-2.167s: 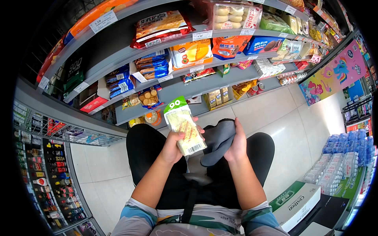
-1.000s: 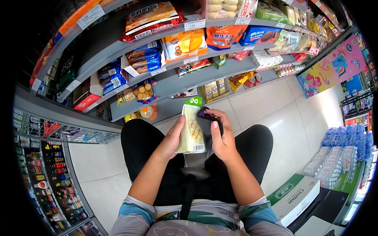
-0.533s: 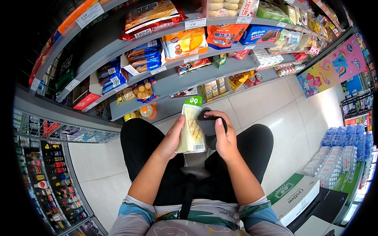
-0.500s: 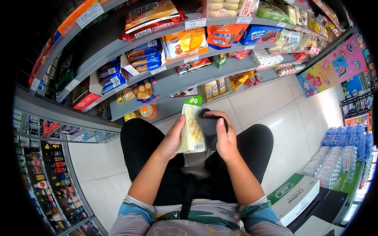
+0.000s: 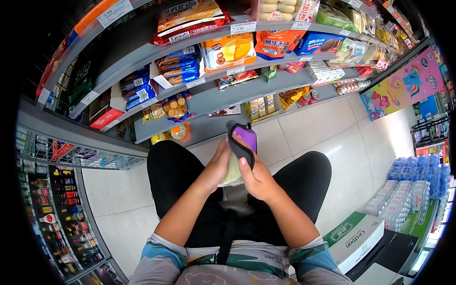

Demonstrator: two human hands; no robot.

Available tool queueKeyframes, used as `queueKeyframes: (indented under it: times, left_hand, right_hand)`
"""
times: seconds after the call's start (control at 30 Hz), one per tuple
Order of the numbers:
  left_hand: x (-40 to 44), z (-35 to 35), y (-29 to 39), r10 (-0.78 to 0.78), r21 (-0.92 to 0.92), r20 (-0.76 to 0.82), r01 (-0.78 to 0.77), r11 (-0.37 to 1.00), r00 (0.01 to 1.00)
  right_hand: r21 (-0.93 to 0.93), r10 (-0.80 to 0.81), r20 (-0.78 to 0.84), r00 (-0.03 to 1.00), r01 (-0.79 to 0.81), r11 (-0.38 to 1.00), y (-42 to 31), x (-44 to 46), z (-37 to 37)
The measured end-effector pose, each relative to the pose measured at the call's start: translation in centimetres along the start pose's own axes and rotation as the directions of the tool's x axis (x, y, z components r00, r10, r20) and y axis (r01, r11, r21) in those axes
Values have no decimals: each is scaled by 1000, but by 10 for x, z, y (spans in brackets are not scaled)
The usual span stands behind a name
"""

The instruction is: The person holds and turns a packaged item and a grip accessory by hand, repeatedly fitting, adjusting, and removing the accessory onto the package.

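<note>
Between my knees, my left hand (image 5: 217, 166) is closed around a pale, clear-wrapped snack package (image 5: 231, 176), whose lower end shows below my fingers. My right hand (image 5: 256, 176) grips a purple pad with a black edge (image 5: 246, 138), the thumb pressed on its black border. The pad lies over the upper part of the package and hides its green top. What exact kind of pad it is, I cannot make out.
In front, curved grey shelves (image 5: 204, 99) carry biscuit packs and price tags. At left stands a wire rack (image 5: 95, 159) beside shelves of small bottles. A Cestbon carton (image 5: 354, 242) and shrink-wrapped water bottles (image 5: 401, 194) are at right, on a tiled floor (image 5: 313, 128).
My right hand has moved left, bringing the pad over the package. The pad has turned so its purple side shows, and the package's printed front and green top are now covered.
</note>
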State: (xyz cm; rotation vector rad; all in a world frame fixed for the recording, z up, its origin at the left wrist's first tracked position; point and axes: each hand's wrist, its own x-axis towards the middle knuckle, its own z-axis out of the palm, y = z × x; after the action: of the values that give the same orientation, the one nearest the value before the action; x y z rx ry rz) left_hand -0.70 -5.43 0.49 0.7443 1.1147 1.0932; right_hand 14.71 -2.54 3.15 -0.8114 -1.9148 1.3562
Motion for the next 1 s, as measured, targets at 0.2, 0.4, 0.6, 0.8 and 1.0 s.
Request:
queueKeyframes:
  times: [0.2,0.4,0.6,0.8,1.0]
  left_hand:
    - [2,-13,-2,-63,-75,-22,61,995,998]
    - [-4,-19,-14,-196,218,225,147,965,954]
    - [-15,-10,5,-312,235,468,224,946,827]
    - [-17,-5,13,-326,197,535,260,945,779]
    - [-18,-1,18,-424,362,509,261,895,749]
  right_hand:
    - [68,4,57,998,-8,998,1,1,-1]
    - [50,171,-26,985,-170,984,2,7,-17]
    - [71,474,-138,870,-468,881,8,5,-18]
    - [-19,330,-432,839,-375,927,3,4,-13]
    - [-81,315,-530,788,-416,906,-4,5,-20]
